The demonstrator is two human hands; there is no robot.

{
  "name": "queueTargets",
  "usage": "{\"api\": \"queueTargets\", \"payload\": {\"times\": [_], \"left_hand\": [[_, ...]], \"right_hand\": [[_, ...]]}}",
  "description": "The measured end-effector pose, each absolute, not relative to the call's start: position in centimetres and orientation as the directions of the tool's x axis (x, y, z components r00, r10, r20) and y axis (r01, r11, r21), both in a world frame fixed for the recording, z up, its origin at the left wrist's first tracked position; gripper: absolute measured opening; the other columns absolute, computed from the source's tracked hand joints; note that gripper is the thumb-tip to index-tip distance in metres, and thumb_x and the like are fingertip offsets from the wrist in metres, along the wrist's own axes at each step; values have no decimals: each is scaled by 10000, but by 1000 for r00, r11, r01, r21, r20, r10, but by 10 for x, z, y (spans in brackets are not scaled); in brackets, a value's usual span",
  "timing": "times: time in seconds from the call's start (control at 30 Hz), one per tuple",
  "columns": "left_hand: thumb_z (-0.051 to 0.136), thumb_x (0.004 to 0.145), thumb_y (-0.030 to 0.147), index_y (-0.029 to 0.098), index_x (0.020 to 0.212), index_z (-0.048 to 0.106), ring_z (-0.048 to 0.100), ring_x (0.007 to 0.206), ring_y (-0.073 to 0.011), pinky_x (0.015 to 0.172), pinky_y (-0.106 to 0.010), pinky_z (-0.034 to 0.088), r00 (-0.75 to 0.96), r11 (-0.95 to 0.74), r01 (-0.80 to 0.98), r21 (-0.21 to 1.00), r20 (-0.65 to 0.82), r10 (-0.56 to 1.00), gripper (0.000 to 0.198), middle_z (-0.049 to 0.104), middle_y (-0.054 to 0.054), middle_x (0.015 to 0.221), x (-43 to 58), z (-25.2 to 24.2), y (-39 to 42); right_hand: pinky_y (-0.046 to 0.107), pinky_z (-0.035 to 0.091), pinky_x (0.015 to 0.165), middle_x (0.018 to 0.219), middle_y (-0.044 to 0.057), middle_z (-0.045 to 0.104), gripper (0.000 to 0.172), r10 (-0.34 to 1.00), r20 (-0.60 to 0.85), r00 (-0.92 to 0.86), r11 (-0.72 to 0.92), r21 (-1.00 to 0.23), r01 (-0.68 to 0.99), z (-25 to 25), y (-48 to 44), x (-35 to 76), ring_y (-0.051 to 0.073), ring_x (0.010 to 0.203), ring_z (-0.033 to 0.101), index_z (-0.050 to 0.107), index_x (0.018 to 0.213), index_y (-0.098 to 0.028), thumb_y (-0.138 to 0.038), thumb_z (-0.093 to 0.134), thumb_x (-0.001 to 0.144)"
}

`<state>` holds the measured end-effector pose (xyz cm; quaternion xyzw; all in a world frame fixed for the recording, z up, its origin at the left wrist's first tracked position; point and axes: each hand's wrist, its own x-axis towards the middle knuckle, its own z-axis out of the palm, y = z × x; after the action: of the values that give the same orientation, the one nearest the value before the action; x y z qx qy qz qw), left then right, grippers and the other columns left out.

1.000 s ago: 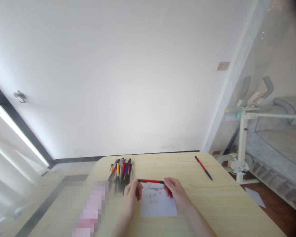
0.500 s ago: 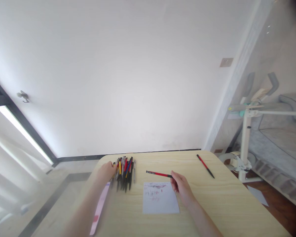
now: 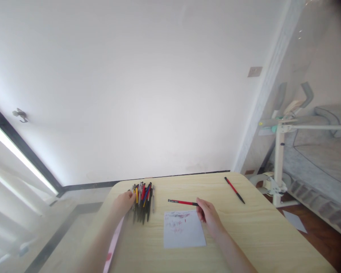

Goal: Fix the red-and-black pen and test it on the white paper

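My right hand [image 3: 207, 215] pinches the black end of a red pen [image 3: 182, 202], which sticks out to the left above a white sheet of paper [image 3: 183, 234] marked with red scribbles. My left hand [image 3: 124, 203] rests at the left side of a pile of several pens [image 3: 142, 196] in red, yellow, blue and black, its fingers touching the nearest ones. I cannot see whether those fingers grip a pen.
Another red and black pen [image 3: 234, 190] lies alone near the table's far right corner. A pink strip [image 3: 113, 246] lies on the wooden table [image 3: 267, 239] under my left forearm. A white stand [image 3: 278, 167] and a grey bed are off to the right.
My left hand let go of the red pen and moved left to the pile of pens. My right hand kept the pen and lifted it slightly off the paper.
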<state>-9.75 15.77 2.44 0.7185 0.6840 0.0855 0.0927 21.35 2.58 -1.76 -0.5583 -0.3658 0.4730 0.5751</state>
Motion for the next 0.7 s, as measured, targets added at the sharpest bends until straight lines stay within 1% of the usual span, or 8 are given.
{"api": "queueTargets", "payload": {"times": [0.07,0.17,0.27,0.4,0.53,0.6,0.63,0.7], "left_hand": [[337,793,357,196,688,585,612,744,-240,597,-274,391,25,-29,965,260,16,1000,314,669,-106,761,-98,25,159],[369,775,343,170,821,587,608,806,-258,628,-284,395,-32,23,959,282,29,999,282,670,-137,835,-100,24,162],[411,760,376,168,895,575,619,785,-242,614,-267,401,-49,45,944,327,5,999,297,678,-118,841,-100,21,166],[440,752,371,174,899,578,626,734,-212,583,-244,407,-50,51,921,387,-11,999,281,684,-91,826,-100,20,169],[434,758,314,153,927,568,604,824,-230,656,-270,409,-71,36,906,421,69,995,269,659,-119,928,-97,34,160],[386,791,302,174,948,552,582,866,-207,697,-262,401,-62,-7,892,453,137,989,261,638,-94,988,-89,42,147],[369,807,329,193,917,555,585,803,-184,673,-247,404,-37,-46,874,484,161,986,256,647,-60,928,-82,45,137],[362,819,401,195,780,558,555,632,-167,582,-246,394,43,-173,743,647,212,976,288,617,-18,679,-63,46,114]], "right_hand": [[215,180,373,361,-52,393,425,954,-101,281,-62,-988,-144,-18,26,214,77,338,311,460,506,-190,-537,489,748],[211,174,371,358,-53,390,418,959,-88,268,-45,-986,-162,-19,26,214,74,339,308,466,512,-185,-520,495,759],[205,176,371,359,-54,394,412,961,-83,263,-38,-984,-172,-20,26,214,69,340,309,469,516,-179,-502,501,770],[203,177,369,360,-54,398,408,963,-82,258,-35,-983,-180,-21,27,215,69,338,314,473,521,-177,-494,500,776],[205,176,372,358,-56,393,414,961,-70,267,-26,-986,-167,-22,26,216,69,338,310,469,515,-178,-494,496,781],[206,175,374,357,-58,385,425,958,-62,281,-18,-988,-155,-23,26,216,69,340,307,462,509,-178,-497,487,789],[206,177,376,357,-59,381,430,956,-52,289,-9,-989,-149,-23,26,215,70,343,306,459,506,-178,-497,482,793],[206,183,380,352,-62,370,438,951,-28,306,17,-990,-142,-22,27,214,70,345,302,455,502,-178,-497,472,802]]}}
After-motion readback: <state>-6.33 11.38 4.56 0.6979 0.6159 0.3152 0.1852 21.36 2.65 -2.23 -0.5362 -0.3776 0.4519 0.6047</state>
